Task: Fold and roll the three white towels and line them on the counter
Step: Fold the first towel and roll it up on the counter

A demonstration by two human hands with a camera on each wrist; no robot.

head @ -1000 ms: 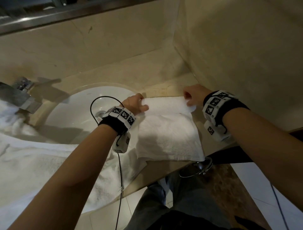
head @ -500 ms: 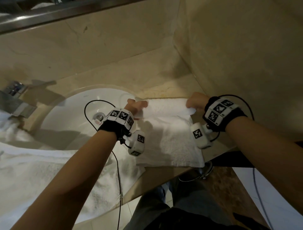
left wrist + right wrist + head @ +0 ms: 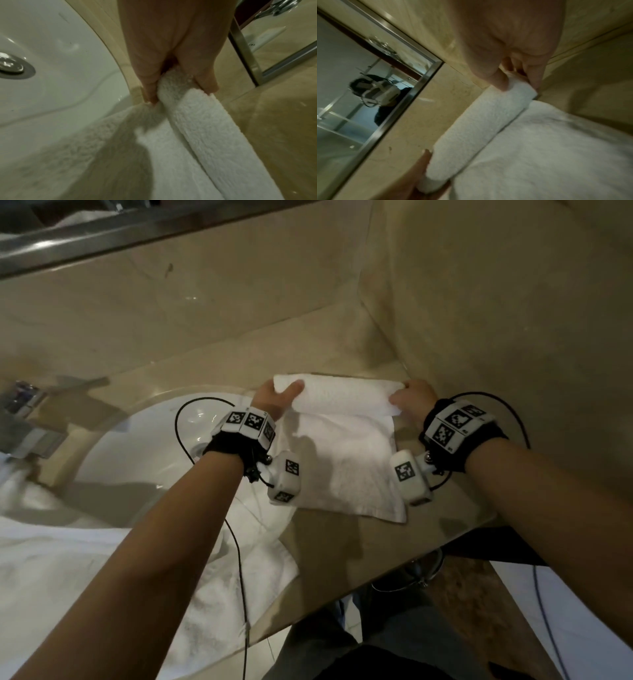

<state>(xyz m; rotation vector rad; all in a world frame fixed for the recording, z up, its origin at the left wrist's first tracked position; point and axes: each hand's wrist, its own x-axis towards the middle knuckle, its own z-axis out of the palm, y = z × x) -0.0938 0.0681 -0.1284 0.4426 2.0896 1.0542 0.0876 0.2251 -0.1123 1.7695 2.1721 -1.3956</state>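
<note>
A folded white towel point(image 3: 342, 470) lies flat on the beige counter point(image 3: 342, 559), just right of the sink. Its far edge is turned over into a short roll point(image 3: 342, 397). My left hand point(image 3: 274, 402) grips the roll's left end, thumb on top; the left wrist view shows fingers point(image 3: 149, 86) and thumb pinching the roll point(image 3: 197, 121). My right hand point(image 3: 411, 398) grips the right end, and in the right wrist view its fingertips point(image 3: 501, 83) curl over the roll point(image 3: 479, 128). A larger white towel point(image 3: 68, 577) is heaped at the lower left, partly over the sink's rim.
The white sink point(image 3: 144, 446) with its drain point(image 3: 12, 66) lies left of the towel, with a chrome faucet point(image 3: 24, 419) at the far left. A marble wall point(image 3: 513, 337) stands close on the right. A mirror's metal frame point(image 3: 102, 231) runs along the back.
Both hands have turned the towel's far edge over toward me, so a thin fold has grown into a small roll. The wrists have turned palm-down over it.
</note>
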